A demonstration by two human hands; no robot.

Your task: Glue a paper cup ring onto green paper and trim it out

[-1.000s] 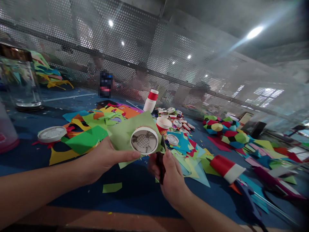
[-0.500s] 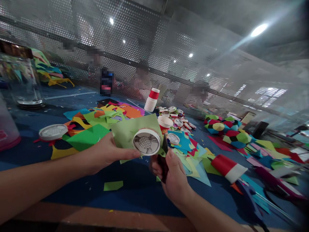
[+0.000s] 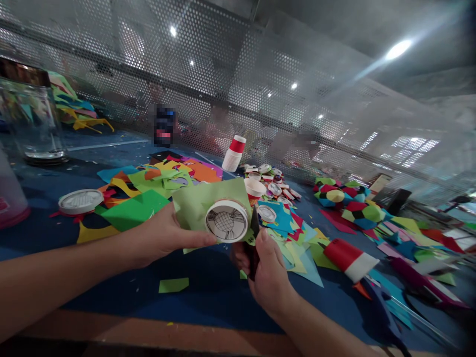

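Observation:
My left hand (image 3: 161, 237) is closed on a light green sheet of paper (image 3: 193, 193), thumb in front and the other fingers hidden behind. On the sheet's front sits a round white cup bottom (image 3: 226, 221) with a netted ball pattern drawn in black; my thumb touches its lower left edge. Scissors (image 3: 254, 223) are in my closed right hand (image 3: 269, 277), their dark handles mostly covered by my fingers. One blade points up at the paper's right edge, close beside the cup bottom. A small green scrap (image 3: 173, 285) lies below on the blue table.
Coloured paper pieces (image 3: 137, 210) spread across the blue table. Behind them stand stacked paper cups (image 3: 234, 153) and a heap of cut cup bottoms (image 3: 273, 181). A glass jar (image 3: 35, 119) is at left. At right lie a red-and-white cup (image 3: 349, 260) and a glue gun (image 3: 385, 307).
The green sheet with the cup bottom has dipped slightly beside the scissors. Both hands keep nearly the same place and grip.

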